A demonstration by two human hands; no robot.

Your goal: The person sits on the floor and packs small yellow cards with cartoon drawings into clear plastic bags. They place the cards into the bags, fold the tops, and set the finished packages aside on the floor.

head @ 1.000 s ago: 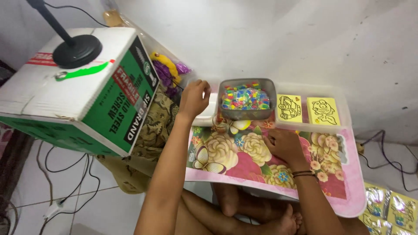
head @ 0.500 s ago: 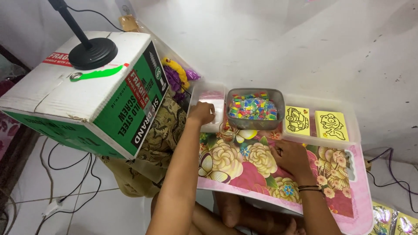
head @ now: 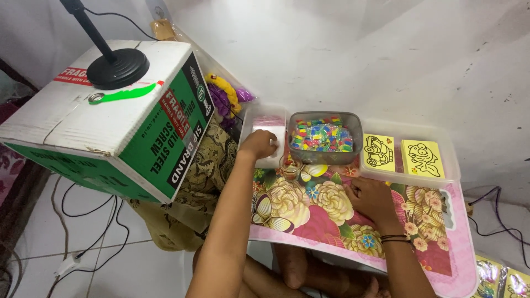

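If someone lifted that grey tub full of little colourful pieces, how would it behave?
The grey tub looks like thin plastic, so probably light and slightly flexible. Its wide, low shape should resist tipping. It is heaped with small colourful pieces, which would likely shift or spill if tilted.

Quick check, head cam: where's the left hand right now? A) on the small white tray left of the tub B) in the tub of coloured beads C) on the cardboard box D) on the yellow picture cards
A: the left hand rests on the small white tray, beside the tub of coloured beads, while the right hand lies on the floral table top.
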